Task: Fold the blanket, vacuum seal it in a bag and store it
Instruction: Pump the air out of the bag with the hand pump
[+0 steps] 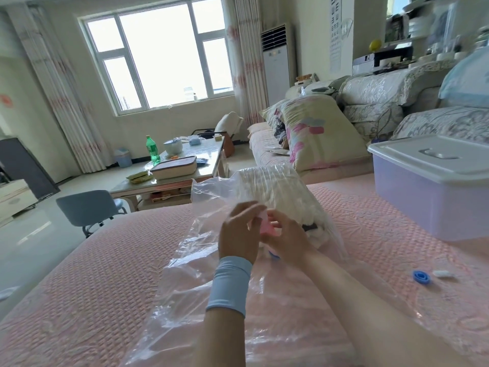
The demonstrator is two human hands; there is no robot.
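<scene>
While the left hand (238, 231) and right hand (287, 235) are both pinching a small pink plastic piece (266, 229), probably the sealing clip, each grip closed snug on it over the clear crinkly vacuum bag (195, 266), I'm guessing the trick is seating it square on the zip strip and sliding slowly so the slippery film isn't bunching. Fluffy white ribbed blanket (270, 186) is sitting folded inside the bag toward the far edge of the pink quilted bed (105, 260), and the hard lavender storage box (434, 202) is waiting by the right edge, round blue cap (421, 277) lying just in front.
</scene>
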